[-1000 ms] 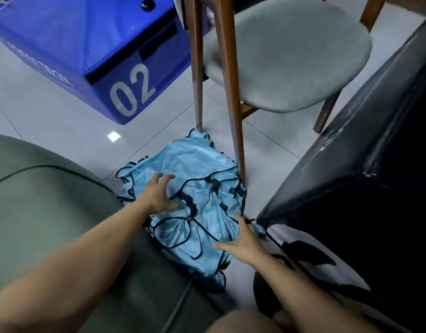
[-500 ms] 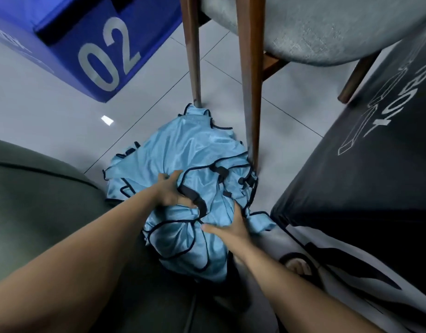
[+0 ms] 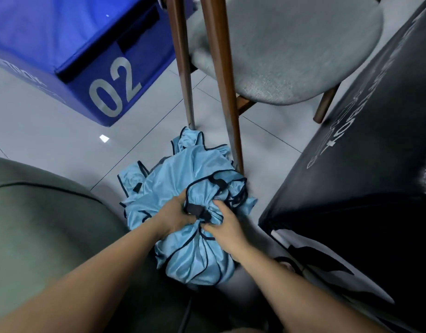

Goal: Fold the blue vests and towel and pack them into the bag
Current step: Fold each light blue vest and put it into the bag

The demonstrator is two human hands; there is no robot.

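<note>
Both hands bunch the heap of blue vests on the floor; nothing looks folded or packed.

The left hand and right hand curl their fingers into the vests, gripping gathered cloth near the middle. The heap lies just beside a chair leg, hemmed between a green cushion on the left and a black case on the right. No towel shows, and I cannot tell which thing is the bag. Room to spread is tight; open floor lies far left, toward the blue box.
</note>
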